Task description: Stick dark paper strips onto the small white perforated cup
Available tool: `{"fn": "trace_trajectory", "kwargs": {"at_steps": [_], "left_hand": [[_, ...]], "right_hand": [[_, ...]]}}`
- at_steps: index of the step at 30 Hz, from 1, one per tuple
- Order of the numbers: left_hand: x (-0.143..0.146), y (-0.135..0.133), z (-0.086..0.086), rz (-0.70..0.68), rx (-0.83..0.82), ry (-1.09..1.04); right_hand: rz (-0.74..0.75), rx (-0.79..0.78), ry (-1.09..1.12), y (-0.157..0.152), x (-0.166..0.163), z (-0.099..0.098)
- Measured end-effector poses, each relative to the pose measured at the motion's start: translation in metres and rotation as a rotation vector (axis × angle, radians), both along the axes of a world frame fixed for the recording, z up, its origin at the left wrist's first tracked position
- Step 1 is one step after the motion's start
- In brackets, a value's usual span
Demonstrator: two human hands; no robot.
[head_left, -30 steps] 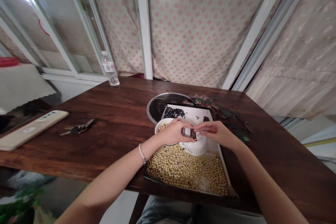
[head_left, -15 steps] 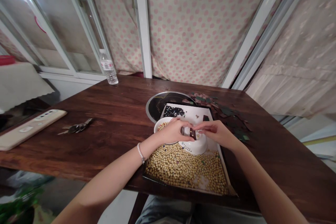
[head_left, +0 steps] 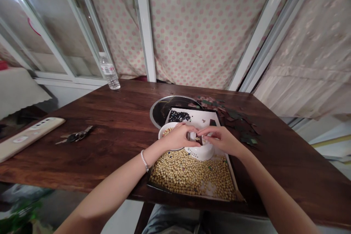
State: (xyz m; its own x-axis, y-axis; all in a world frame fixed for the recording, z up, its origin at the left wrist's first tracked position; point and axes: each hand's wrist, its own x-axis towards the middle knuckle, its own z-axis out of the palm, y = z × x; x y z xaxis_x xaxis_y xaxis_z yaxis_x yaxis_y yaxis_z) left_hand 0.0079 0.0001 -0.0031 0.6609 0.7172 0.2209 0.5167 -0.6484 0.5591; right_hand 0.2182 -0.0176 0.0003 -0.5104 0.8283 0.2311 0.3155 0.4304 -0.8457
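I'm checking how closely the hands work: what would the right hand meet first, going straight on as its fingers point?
Most likely the small dark brown piece in the left hand. Depth is unclear here; the right hand may already be touching it.

Curtain at twelve o'clock: cream, pink dots
Tray: white, black-edged
Its six-o'clock beads: yellow
Its eleven-o'clock beads: black
Small piece: brown, pale-spotted

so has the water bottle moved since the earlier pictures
No. The water bottle stands in the same spot relative to the white window post; only the view shifted.
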Motion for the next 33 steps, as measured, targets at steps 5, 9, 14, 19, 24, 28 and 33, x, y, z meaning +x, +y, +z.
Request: {"fn": "trace_trajectory", "kwargs": {"at_steps": [5, 9, 14, 19, 24, 28, 33], "left_hand": [[0.000, -0.001, 0.001, 0.000, 0.012, -0.021], [0.000, -0.002, 0.001, 0.005, -0.003, -0.031], [0.000, -0.002, 0.000, 0.013, -0.014, -0.029], [0.000, -0.001, 0.000, 0.009, -0.013, -0.031], [0.001, -0.002, 0.003, -0.005, -0.003, -0.009], [0.001, -0.002, 0.003, -0.015, 0.013, 0.010], [0.001, -0.001, 0.001, -0.016, 0.014, -0.015]], "right_hand": [[-0.088, 0.065, -0.023, 0.002, 0.001, 0.000], [-0.053, 0.077, -0.074, 0.002, 0.002, -0.002], [-0.025, 0.099, -0.142, 0.001, 0.003, -0.003], [-0.080, 0.132, -0.118, 0.003, 0.000, -0.007], [-0.139, 0.146, -0.030, 0.006, -0.009, -0.018], [-0.189, 0.185, -0.076, 0.004, -0.015, -0.022], [-0.253, 0.254, -0.100, 0.004, -0.014, -0.022]]}}
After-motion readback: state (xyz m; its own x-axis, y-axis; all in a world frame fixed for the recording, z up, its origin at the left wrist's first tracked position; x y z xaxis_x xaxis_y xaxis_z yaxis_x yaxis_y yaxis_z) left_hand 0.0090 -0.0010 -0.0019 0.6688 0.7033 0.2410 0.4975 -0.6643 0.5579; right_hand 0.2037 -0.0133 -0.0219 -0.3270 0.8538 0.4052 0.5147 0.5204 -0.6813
